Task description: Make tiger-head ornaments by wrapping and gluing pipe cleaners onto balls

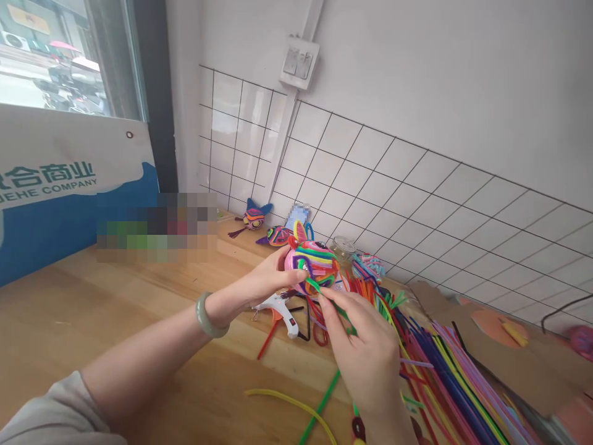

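A rounded piece covered in striped, many-coloured pipe cleaners (319,259) is held up above the table by my left hand (273,275), whose thumb presses on its front near a purple outline. My right hand (364,340) pinches a green pipe cleaner (312,285) between thumb and fingertips at the lower edge of the piece. One end of that green strand lies against the piece by my left thumb. My right hand's other fingers are curled in.
A white glue gun (282,309) lies behind my hands on the wooden table (162,352). Bundled pipe cleaners (467,377) and cardboard (514,364) are at the right. Finished masks (254,215), a glass jar (343,248) and a wire grid stand at the back.
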{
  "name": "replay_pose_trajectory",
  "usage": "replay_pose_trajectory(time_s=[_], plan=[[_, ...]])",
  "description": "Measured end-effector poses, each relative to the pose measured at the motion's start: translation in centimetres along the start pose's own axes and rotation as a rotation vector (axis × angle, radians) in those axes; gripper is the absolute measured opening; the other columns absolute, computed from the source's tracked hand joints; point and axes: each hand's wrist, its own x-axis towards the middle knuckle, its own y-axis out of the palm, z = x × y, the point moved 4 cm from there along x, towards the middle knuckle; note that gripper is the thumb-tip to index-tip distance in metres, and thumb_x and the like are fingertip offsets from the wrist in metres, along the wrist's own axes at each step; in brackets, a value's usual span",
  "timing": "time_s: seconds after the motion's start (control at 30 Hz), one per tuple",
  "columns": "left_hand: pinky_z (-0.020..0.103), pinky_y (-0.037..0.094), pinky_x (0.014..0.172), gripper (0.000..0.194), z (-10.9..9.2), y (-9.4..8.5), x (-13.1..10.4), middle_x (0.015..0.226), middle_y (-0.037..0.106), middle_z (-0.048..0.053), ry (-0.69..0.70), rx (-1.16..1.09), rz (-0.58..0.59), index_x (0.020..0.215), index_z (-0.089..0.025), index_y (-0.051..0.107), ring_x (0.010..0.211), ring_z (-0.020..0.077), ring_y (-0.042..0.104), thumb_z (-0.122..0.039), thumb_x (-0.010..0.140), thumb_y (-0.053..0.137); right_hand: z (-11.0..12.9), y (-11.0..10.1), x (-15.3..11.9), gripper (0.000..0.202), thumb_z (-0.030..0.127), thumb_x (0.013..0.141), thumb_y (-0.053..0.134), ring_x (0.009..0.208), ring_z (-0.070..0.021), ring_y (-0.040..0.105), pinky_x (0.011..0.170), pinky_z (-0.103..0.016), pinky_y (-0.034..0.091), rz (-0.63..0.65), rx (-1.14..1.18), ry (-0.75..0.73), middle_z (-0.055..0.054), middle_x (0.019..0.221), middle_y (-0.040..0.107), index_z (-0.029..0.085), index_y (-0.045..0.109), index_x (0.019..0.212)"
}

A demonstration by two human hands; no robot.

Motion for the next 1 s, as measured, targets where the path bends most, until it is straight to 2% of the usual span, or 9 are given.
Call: replay_pose_trajectory(time_s=[0.07,0.3,0.4,0.6,0.8,1.0], plan=[[0.031,0.054,0.074,0.061,0.3,0.6,-0.1,0.107,0.07,0.012,-0.039,-0.008,-0.014,0.121,-0.015,0.06,0.09,0.0234,0.069,-0.04,0.071,0.083,-0.4,0.1,-0.1,0.011,0.01,0.089,0.063,0.076,-0.0158,0.071,0.076,-0.027,0.056,-0.014,-0.036,-0.013,-0.004,0.082,0.075,0.018,0.07,0.092],[0.036,0.054,0.087,0.057,0.1,1.7,-0.5,0.119,0.068,0.013,-0.096,-0.073,-0.05,0.122,-0.017,0.06,0.104,0.0266,0.067,-0.04,0.074,0.08,-0.6,0.1,-0.2,0.009,0.011,0.089,0.062,0.076,-0.0168,0.071,0.074,-0.028,0.057,-0.066,-0.034,-0.002,-0.004,0.081,0.074,0.019,0.068,0.09],[0.039,0.055,0.086,0.062,0.1,1.7,-0.6,0.119,0.068,0.014,-0.121,-0.077,-0.081,0.124,-0.017,0.059,0.105,0.0295,0.067,-0.041,0.072,0.082,-0.6,0.1,-0.2,0.009,0.012,0.089,0.062,0.075,-0.017,0.071,0.073,-0.028,0.057,-0.08,-0.032,0.008,-0.004,0.081,0.074,0.02,0.066,0.091],[0.037,0.055,0.081,0.055,0.7,1.4,-0.7,0.114,0.069,0.013,-0.156,-0.07,-0.145,0.118,-0.017,0.063,0.093,0.0257,0.069,-0.039,0.071,0.082,-0.8,0.3,-0.2,0.011,0.012,0.089,0.06,0.074,-0.0172,0.071,0.072,-0.029,0.056,-0.069,-0.035,-0.011,-0.003,0.08,0.074,0.021,0.066,0.091],[0.038,0.053,0.087,0.059,0.8,1.6,-1.0,0.119,0.067,0.014,-0.16,0.017,-0.189,0.118,-0.016,0.061,0.105,0.0284,0.066,-0.04,0.069,0.084,-1.4,0.1,-0.1,0.01,0.012,0.09,0.06,0.075,-0.017,0.07,0.074,-0.029,0.055,-0.038,-0.039,-0.008,-0.004,0.081,0.074,0.02,0.065,0.09],[0.041,0.052,0.091,0.066,0.9,1.6,-0.8,0.121,0.066,0.015,-0.126,0.054,-0.152,0.123,-0.015,0.056,0.11,0.0295,0.064,-0.041,0.069,0.083,-1.8,0.5,-0.3,0.009,0.014,0.091,0.058,0.076,-0.0179,0.068,0.071,-0.03,0.055,0.004,-0.013,0.019,-0.004,0.08,0.071,0.02,0.064,0.09]])
